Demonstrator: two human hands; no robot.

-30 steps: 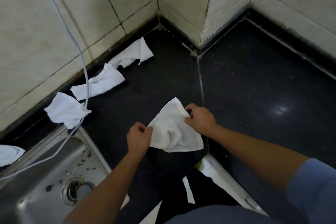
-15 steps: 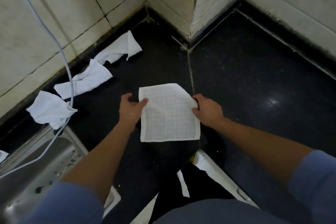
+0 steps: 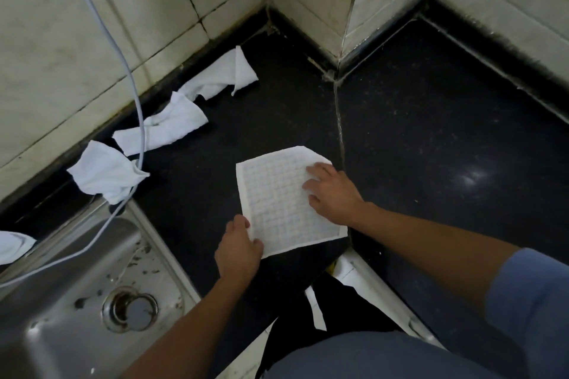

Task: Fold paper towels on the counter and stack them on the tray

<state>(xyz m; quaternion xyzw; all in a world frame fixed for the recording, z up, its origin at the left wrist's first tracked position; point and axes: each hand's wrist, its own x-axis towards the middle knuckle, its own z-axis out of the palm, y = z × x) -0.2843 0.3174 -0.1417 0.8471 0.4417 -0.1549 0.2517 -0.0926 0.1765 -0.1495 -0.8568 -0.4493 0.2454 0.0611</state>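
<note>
The black counter (image 3: pixel 431 132) fills most of the view, running into a corner under a grimy tiled wall (image 3: pixel 77 24). A steel sink (image 3: pixel 61 311) is set into it at the near left. One paper towel (image 3: pixel 283 203) lies spread flat on the counter near the front edge. The right hand (image 3: pixel 334 194) rests on its right side with fingers spread. The left hand (image 3: pixel 238 248) pinches its near-left corner, so the two hands are apart. Three crumpled towels (image 3: pixel 166 124) lie in a row along the wall, and a fourth shows at the far left edge. A grey cable (image 3: pixel 135 120) hangs across them into the sink, above the drain (image 3: pixel 131 308).
</note>
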